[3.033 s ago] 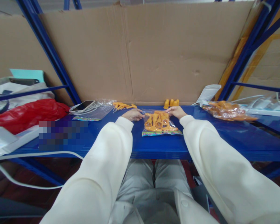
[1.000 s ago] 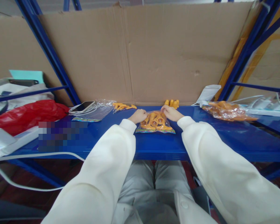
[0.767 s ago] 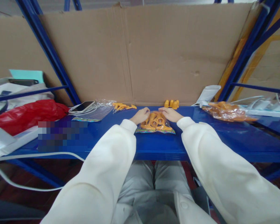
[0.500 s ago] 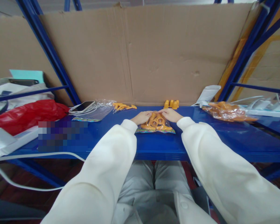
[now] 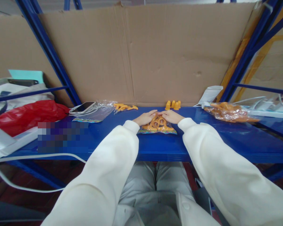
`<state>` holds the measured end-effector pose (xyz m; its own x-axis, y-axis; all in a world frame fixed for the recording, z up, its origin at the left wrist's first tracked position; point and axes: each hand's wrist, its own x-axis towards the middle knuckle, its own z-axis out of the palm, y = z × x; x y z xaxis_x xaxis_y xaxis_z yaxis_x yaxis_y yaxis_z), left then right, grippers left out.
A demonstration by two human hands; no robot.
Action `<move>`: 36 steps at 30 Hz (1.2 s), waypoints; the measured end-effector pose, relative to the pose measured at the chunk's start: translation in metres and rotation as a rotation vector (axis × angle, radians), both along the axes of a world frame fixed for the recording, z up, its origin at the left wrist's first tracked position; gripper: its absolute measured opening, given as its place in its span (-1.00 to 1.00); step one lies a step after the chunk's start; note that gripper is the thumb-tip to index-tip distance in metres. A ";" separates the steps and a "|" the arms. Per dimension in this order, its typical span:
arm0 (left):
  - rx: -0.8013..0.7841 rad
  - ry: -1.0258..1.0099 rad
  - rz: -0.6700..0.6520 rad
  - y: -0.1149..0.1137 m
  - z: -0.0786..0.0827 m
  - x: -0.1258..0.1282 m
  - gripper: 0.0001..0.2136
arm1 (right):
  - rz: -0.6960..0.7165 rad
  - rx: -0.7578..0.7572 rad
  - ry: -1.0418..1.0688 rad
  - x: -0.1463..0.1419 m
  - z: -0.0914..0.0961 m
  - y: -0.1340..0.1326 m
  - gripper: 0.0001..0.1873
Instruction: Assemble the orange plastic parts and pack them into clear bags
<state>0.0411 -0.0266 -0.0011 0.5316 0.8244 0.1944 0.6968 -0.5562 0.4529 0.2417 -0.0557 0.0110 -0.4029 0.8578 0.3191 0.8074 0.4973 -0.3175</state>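
Note:
A clear plastic bag [image 5: 158, 130] with orange plastic parts in it lies on the blue shelf, its colourful printed edge toward me. Two round, ring-like openings of the parts show through the film. My left hand [image 5: 145, 118] grips the bag's upper left side, and my right hand [image 5: 171, 116] grips the upper right. Their fingertips come close together at the far end of the bag, where they are partly hidden. Just beyond the right hand stand several small orange cup-shaped pieces [image 5: 173, 105].
Orange hooked pieces with small chains [image 5: 124, 107] lie left of centre, near a flat plastic bag [image 5: 94, 116] and a phone [image 5: 85, 107] with a white cable. Another filled bag [image 5: 228, 112] rests at right beside a power strip [image 5: 269, 113]. Cardboard [image 5: 165, 56] walls the back.
The fingers of my left hand have stretched a little farther over the bag's far end. The orange parts inside have shifted slightly. The bag stays in place.

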 end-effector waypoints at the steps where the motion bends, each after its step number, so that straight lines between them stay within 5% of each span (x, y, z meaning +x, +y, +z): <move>1: -0.004 0.010 -0.011 -0.001 0.001 0.001 -0.48 | 0.016 0.009 0.005 -0.001 0.000 0.000 -0.51; 19: 0.083 0.076 0.002 -0.016 0.011 0.007 -0.52 | 0.001 0.001 0.127 -0.008 -0.012 0.006 -0.50; 36: 0.057 0.116 -0.019 -0.015 0.015 0.007 -0.56 | -0.015 -0.074 0.039 -0.008 0.001 0.000 -0.58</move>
